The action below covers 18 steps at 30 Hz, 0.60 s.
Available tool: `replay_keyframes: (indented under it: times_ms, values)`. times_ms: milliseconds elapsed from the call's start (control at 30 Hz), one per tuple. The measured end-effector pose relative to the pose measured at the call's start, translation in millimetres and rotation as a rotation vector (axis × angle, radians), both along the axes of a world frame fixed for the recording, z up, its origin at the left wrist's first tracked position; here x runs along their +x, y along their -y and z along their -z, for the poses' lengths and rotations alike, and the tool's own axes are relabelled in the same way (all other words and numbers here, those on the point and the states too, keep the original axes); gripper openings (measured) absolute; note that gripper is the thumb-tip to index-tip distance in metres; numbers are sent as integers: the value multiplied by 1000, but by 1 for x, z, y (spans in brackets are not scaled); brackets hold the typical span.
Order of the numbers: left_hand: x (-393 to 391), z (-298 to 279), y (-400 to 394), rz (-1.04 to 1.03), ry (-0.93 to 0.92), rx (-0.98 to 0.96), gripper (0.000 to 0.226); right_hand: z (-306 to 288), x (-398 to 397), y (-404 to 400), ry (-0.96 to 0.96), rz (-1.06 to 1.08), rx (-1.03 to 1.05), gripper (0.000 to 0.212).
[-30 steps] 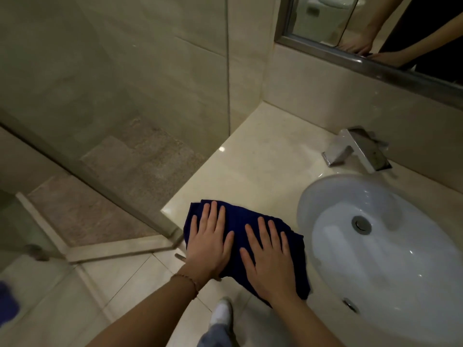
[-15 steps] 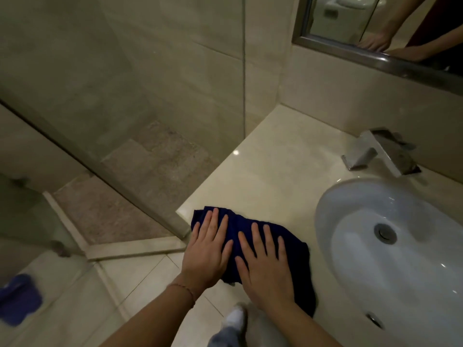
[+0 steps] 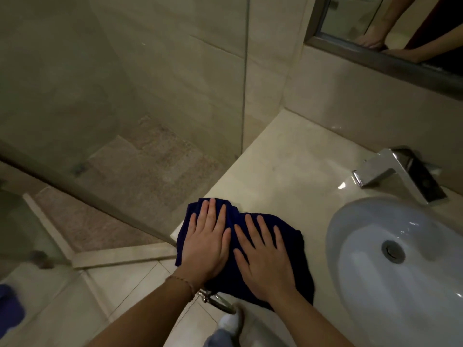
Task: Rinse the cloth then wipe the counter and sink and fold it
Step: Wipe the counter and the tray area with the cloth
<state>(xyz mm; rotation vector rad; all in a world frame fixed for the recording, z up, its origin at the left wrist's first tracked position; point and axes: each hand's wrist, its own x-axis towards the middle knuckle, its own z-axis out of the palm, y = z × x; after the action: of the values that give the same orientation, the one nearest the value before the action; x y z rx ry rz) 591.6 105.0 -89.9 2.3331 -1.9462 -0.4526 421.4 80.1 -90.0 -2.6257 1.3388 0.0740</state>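
A dark blue cloth (image 3: 298, 261) lies bunched on the near left corner of the beige counter (image 3: 283, 171), its near edge hanging over the front. My left hand (image 3: 206, 242) presses flat on the cloth's left half, fingers straight. Beside it, my right hand (image 3: 265, 256) lies flat on the right half, fingers spread. The white oval sink (image 3: 363, 271) sits to the right of the cloth, with its drain (image 3: 392, 251) in the middle. A chrome faucet (image 3: 400, 174) stands behind the basin.
A glass shower panel (image 3: 112, 121) meets the counter's left edge. A mirror (image 3: 375, 23) hangs above the tiled backsplash. A metal fitting (image 3: 215, 300) sticks out below the counter front. My shoe (image 3: 231, 321) stands on the tiled floor; a blue object (image 3: 10, 306) lies far left.
Both hands stay flat on the cloth and have slid it slightly toward the counter's left corner. The view has shifted, so the sink sits further right.
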Motion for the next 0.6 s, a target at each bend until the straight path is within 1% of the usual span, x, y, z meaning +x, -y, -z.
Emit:
replay_keyframes:
  times_ms: [100, 500, 600]
  values:
    - [0, 0, 26, 40, 21, -6, 68, 0, -6, 24, -9, 26, -9, 57]
    - [-19, -2, 145, 223, -10, -18, 63, -7, -20, 103, -22, 293, -7, 58]
    - [-24, -3, 172, 251, 4, -6, 66, -7, -22, 124, -27, 332, -9, 59]
